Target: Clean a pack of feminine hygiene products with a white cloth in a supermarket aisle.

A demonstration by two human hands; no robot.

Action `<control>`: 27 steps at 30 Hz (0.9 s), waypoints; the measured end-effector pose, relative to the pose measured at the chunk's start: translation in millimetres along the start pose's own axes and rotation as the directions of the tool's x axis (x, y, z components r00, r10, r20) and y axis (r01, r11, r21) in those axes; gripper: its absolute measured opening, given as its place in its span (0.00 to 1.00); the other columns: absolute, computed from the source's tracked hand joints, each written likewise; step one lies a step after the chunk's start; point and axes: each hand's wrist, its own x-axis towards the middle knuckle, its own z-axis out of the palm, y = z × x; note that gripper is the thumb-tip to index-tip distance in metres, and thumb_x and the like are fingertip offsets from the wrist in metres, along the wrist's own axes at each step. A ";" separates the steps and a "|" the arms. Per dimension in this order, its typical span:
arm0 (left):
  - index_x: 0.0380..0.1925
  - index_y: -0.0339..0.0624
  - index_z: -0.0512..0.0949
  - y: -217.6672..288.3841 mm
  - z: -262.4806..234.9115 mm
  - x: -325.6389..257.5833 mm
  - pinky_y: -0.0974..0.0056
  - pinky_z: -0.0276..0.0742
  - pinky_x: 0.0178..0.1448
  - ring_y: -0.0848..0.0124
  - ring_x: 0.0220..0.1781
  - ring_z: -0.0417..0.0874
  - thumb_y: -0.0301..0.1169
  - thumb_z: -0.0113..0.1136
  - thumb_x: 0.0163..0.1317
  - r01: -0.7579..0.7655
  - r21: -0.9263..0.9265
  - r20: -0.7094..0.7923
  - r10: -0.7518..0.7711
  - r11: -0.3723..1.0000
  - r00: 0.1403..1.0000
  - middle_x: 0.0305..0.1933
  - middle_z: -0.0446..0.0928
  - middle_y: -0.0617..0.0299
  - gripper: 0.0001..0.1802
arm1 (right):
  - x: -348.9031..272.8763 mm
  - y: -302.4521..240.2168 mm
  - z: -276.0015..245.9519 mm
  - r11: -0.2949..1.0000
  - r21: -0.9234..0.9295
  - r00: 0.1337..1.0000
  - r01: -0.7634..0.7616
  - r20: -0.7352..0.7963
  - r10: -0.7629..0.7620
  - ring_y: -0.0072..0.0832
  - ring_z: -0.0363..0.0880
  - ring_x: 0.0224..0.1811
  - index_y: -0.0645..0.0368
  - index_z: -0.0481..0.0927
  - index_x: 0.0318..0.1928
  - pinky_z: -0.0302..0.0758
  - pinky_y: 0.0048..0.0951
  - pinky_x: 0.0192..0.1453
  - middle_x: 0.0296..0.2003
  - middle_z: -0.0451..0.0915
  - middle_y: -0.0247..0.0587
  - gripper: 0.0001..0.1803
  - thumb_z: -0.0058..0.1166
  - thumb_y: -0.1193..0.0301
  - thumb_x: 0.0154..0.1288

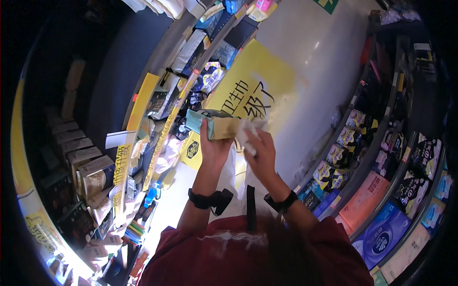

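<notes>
In front of my chest, my left hand (pixel 215 150) is closed around a boxy package (pixel 225 128), teal at one end with a tan side. My left thumb lies up along its teal end. My right hand (pixel 261 155) grips a crumpled white cloth (pixel 249 131), its fingers bent over it. The cloth is at the right end of the package; whether it presses on it I cannot tell. Some of my left fingers are hidden beneath the package. Both wrists wear black bands.
Shelves with packaged goods run along my left, with boxes (pixel 95 174) and a yellow label strip (pixel 143 102). Lower shelves on my right hold soft packs, including a purple pack (pixel 381 236) and an orange pack (pixel 363 200). A yellow printed sign (pixel 262 71) is on the floor ahead.
</notes>
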 end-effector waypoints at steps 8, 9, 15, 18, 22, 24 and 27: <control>0.48 0.44 0.69 -11.3 4.9 -5.4 0.61 0.73 0.49 0.63 0.44 0.76 0.55 0.44 0.58 0.016 0.036 0.120 -0.020 0.999 0.993 0.43 0.74 0.57 0.28 | 10.8 -25.4 6.5 0.870 -0.206 0.894 0.449 0.113 -0.434 0.42 0.69 0.37 0.45 0.75 0.49 0.70 0.33 0.37 0.46 0.71 0.39 0.29 0.60 0.72 0.38; 0.48 0.44 0.69 -12.4 4.0 -4.2 0.61 0.73 0.49 0.63 0.44 0.76 0.55 0.44 0.58 0.018 0.039 0.116 -0.023 0.999 0.993 0.43 0.74 0.57 0.28 | 10.9 -24.0 5.7 0.869 -0.214 0.895 0.447 0.103 -0.435 0.41 0.69 0.37 0.46 0.74 0.49 0.70 0.33 0.37 0.46 0.71 0.38 0.30 0.60 0.72 0.37; 0.51 0.42 0.66 -16.9 10.0 -8.6 0.57 0.70 0.55 0.60 0.50 0.73 0.58 0.41 0.58 0.013 0.078 -0.029 -0.010 0.997 1.000 0.49 0.71 0.53 0.33 | 3.1 -16.2 6.4 0.889 -0.258 0.926 0.378 0.113 -0.360 0.39 0.66 0.36 0.47 0.70 0.53 0.69 0.34 0.37 0.46 0.68 0.40 0.37 0.63 0.72 0.33; 0.52 0.43 0.65 -17.8 12.7 -12.1 0.56 0.67 0.58 0.59 0.53 0.71 0.59 0.41 0.57 0.015 0.088 -0.054 -0.010 0.996 0.999 0.51 0.70 0.54 0.34 | 0.0 -12.1 9.7 0.906 -0.288 0.951 0.310 0.076 -0.301 0.41 0.67 0.36 0.48 0.70 0.52 0.69 0.35 0.38 0.45 0.68 0.40 0.34 0.62 0.71 0.36; 0.52 0.43 0.66 -15.1 2.8 -10.4 0.57 0.62 0.61 0.60 0.56 0.67 0.58 0.42 0.57 -0.004 0.103 -0.054 0.010 0.995 0.998 0.52 0.69 0.55 0.33 | -2.7 -8.1 12.4 0.907 -0.320 0.961 0.275 0.057 -0.271 0.42 0.67 0.38 0.49 0.70 0.52 0.70 0.37 0.40 0.46 0.68 0.41 0.32 0.61 0.71 0.39; 0.51 0.44 0.66 -10.5 -1.1 -9.3 0.57 0.61 0.61 0.61 0.56 0.67 0.58 0.43 0.57 -0.034 0.112 -0.096 0.045 0.993 0.994 0.52 0.69 0.55 0.32 | -1.6 -1.6 12.4 0.939 -0.310 0.988 0.147 0.085 -0.127 0.43 0.68 0.40 0.50 0.71 0.51 0.70 0.37 0.42 0.46 0.69 0.42 0.30 0.60 0.70 0.41; 0.50 0.46 0.67 -4.2 8.7 -14.4 0.58 0.60 0.60 0.62 0.56 0.66 0.57 0.43 0.57 -0.034 0.064 -0.065 0.038 0.997 0.997 0.52 0.68 0.56 0.30 | 0.5 31.0 10.6 0.932 -0.362 0.984 -0.031 0.151 0.092 0.42 0.69 0.43 0.52 0.74 0.48 0.70 0.36 0.44 0.44 0.70 0.44 0.26 0.59 0.71 0.42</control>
